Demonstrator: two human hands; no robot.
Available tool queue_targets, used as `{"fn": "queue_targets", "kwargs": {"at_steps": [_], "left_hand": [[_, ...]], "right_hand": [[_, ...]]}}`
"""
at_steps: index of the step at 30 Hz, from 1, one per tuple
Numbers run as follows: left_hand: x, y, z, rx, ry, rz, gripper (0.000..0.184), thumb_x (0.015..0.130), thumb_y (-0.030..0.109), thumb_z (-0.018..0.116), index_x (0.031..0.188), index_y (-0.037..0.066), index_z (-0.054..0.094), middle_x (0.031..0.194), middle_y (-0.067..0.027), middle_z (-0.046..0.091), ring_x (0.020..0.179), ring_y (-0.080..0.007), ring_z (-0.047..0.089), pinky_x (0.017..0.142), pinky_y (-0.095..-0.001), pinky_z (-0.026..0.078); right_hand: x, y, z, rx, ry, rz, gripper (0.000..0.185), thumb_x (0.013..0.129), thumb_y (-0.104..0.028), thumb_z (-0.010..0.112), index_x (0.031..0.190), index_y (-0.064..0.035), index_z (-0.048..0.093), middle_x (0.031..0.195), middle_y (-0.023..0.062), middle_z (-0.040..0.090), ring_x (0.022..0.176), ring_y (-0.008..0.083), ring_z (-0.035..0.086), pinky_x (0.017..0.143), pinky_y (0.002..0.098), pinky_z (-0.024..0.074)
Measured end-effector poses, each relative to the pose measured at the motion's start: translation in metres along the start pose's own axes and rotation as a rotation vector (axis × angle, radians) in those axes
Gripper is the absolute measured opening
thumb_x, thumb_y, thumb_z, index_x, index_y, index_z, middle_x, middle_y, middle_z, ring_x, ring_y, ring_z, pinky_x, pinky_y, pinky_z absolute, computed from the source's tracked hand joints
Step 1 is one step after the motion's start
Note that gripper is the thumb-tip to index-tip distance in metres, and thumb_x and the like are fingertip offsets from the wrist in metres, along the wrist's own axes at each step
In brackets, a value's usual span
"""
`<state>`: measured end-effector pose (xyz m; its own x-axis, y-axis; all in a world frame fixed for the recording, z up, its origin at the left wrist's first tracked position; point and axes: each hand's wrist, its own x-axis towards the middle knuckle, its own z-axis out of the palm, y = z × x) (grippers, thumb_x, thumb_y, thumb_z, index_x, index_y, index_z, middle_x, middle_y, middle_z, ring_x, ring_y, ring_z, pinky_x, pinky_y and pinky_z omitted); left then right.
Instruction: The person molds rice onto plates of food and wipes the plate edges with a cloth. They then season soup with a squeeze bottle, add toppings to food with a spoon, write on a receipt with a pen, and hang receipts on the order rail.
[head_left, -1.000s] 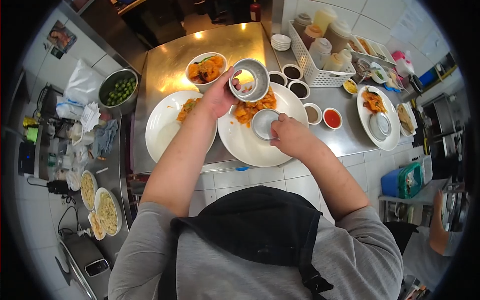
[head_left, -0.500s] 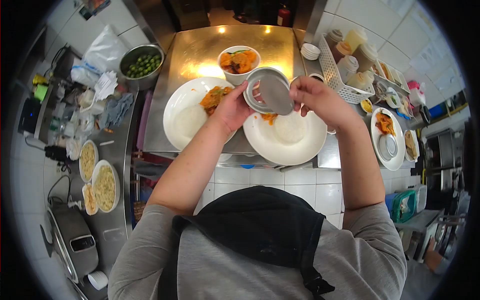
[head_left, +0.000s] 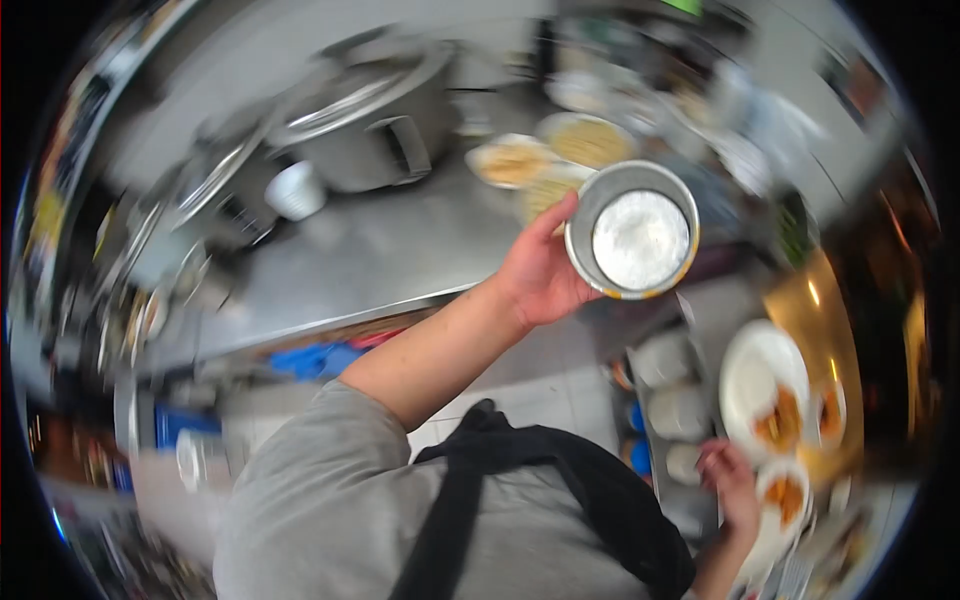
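Observation:
My left hand (head_left: 540, 270) grips a round metal tin (head_left: 640, 178) by its side, with the mouth facing me. A bright metal base or disc shows inside it; I cannot tell which. Low at the right, my right hand (head_left: 732, 485) is empty, its fingers loosely curled and apart, beside the plates. Near it lies a white plate (head_left: 735, 345) with white rice and orange stew (head_left: 778, 425). Nearer me, a second plate (head_left: 762, 545) also carries orange stew, partly behind my hand and arm. A small white bowl (head_left: 838, 432) of orange food stands beyond them.
A steel counter (head_left: 330, 270) runs across the left, bearing a large rice cooker (head_left: 350, 150), a white cup (head_left: 296, 190) and dishes of pale food (head_left: 512, 163). Beneath the plates' counter are stacked white dishes (head_left: 678, 412). Much of the view is smeared by motion.
I have turned left, toward the counter with the rice cooker. The tin has come along in my left hand. My right hand has dropped away from it, and the flat metal disc has left its fingers.

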<state>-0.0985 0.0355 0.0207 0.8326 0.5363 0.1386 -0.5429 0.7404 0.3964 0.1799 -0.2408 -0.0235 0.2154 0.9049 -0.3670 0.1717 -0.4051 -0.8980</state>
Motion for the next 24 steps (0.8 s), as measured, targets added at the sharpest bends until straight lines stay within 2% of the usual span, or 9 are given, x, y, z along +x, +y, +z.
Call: {"fn": "queue_targets", "kwargs": {"at_steps": [4, 7, 10, 12, 14, 17, 21, 23, 24], "left_hand": [[-0.151, 0.145, 0.006, 0.281, 0.455, 0.673, 0.058, 0.087, 0.049, 0.048, 0.129, 0.009, 0.044, 0.129, -0.0118, 0.048, 0.114, -0.0290, 0.051, 0.092, -0.0488, 0.044], [-0.277, 0.230, 0.002, 0.451, 0.740, 1.075, 0.053, 0.087, 0.047, 0.049, 0.125, 0.010, 0.047, 0.123, -0.0102, 0.053, 0.115, -0.0271, 0.050, 0.094, -0.0482, 0.042], [-0.417, 0.325, -0.037, 0.547, 1.005, 1.368, 0.045, 0.086, 0.046, 0.052, 0.117, 0.012, 0.053, 0.113, -0.0084, 0.058, 0.110, -0.0230, 0.052, 0.088, -0.0458, 0.043], [-0.492, 0.369, -0.053, 0.703, 1.517, 1.467, 0.040, 0.084, 0.047, 0.057, 0.106, 0.014, 0.057, 0.101, -0.0045, 0.060, 0.095, -0.0174, 0.054, 0.079, -0.0377, 0.041], [-0.544, 0.400, -0.065, 0.734, 1.819, 1.379, 0.040, 0.081, 0.048, 0.059, 0.097, 0.011, 0.059, 0.080, 0.0000, 0.056, 0.063, -0.0128, 0.048, 0.053, -0.0248, 0.036], [-0.610, 0.442, -0.112, 0.640, 2.036, 1.155, 0.036, 0.082, 0.046, 0.060, 0.086, 0.011, 0.057, 0.061, 0.0008, 0.043, 0.043, -0.0117, 0.029, 0.039, -0.0275, 0.021], [-0.659, 0.471, -0.165, 0.686, 2.115, 0.790, 0.043, 0.085, 0.049, 0.053, 0.089, 0.006, 0.058, 0.063, -0.0029, 0.050, 0.050, -0.0141, 0.046, 0.045, -0.0308, 0.038], [-0.655, 0.476, -0.170, 0.949, 2.437, 0.523, 0.059, 0.087, 0.055, 0.045, 0.106, 0.001, 0.058, 0.085, -0.0149, 0.063, 0.075, -0.0283, 0.062, 0.063, -0.0421, 0.049], [-0.665, 0.489, -0.165, 1.064, 2.489, 0.358, 0.058, 0.089, 0.052, 0.041, 0.115, 0.001, 0.054, 0.099, -0.0193, 0.060, 0.091, -0.0327, 0.058, 0.074, -0.0444, 0.048]], "right_hand": [[0.094, 0.064, 0.103, -0.328, -0.252, 0.228, 0.016, 0.089, -0.016, 0.055, 0.100, -0.0061, 0.060, 0.079, 0.0029, 0.062, 0.068, 0.0099, 0.053, 0.061, 0.0239, 0.0433], [0.173, 0.221, 0.142, 0.206, -0.686, 0.447, 0.025, 0.089, -0.025, 0.050, 0.102, -0.0059, 0.061, 0.091, 0.0121, 0.065, 0.084, 0.0251, 0.059, 0.081, 0.0369, 0.0447], [0.210, 0.223, 0.192, -0.669, -0.645, 0.225, 0.026, 0.087, -0.026, 0.052, 0.100, -0.0057, 0.061, 0.088, 0.0122, 0.066, 0.079, 0.0260, 0.060, 0.075, 0.0377, 0.0459], [0.237, 0.234, 0.213, -0.923, -0.666, 0.124, 0.026, 0.086, -0.027, 0.053, 0.099, -0.0055, 0.062, 0.085, 0.0123, 0.066, 0.076, 0.0265, 0.061, 0.072, 0.0382, 0.0466], [0.262, 0.232, 0.229, -1.114, -0.669, 0.044, 0.027, 0.085, -0.028, 0.054, 0.098, -0.0054, 0.062, 0.083, 0.0124, 0.066, 0.072, 0.0271, 0.062, 0.068, 0.0387, 0.0474], [0.300, 0.226, 0.242, -1.130, -0.692, -0.065, 0.027, 0.084, -0.029, 0.055, 0.096, -0.0052, 0.062, 0.080, 0.0125, 0.067, 0.067, 0.0280, 0.063, 0.063, 0.0395, 0.0486], [0.279, 0.110, 0.270, -0.838, -0.529, 0.084, 0.020, 0.081, -0.020, 0.058, 0.090, -0.0033, 0.062, 0.079, 0.0146, 0.066, 0.061, 0.0235, 0.063, 0.060, 0.0353, 0.0493], [0.262, 0.079, 0.279, -0.764, -0.386, 0.162, 0.018, 0.081, -0.017, 0.058, 0.089, -0.0027, 0.062, 0.078, 0.0154, 0.065, 0.061, 0.0226, 0.063, 0.060, 0.0342, 0.0492], [0.253, 0.070, 0.278, -0.876, -0.337, 0.133, 0.017, 0.082, -0.017, 0.057, 0.089, -0.0024, 0.062, 0.078, 0.0155, 0.065, 0.065, 0.0252, 0.063, 0.062, 0.0355, 0.0494]]}}
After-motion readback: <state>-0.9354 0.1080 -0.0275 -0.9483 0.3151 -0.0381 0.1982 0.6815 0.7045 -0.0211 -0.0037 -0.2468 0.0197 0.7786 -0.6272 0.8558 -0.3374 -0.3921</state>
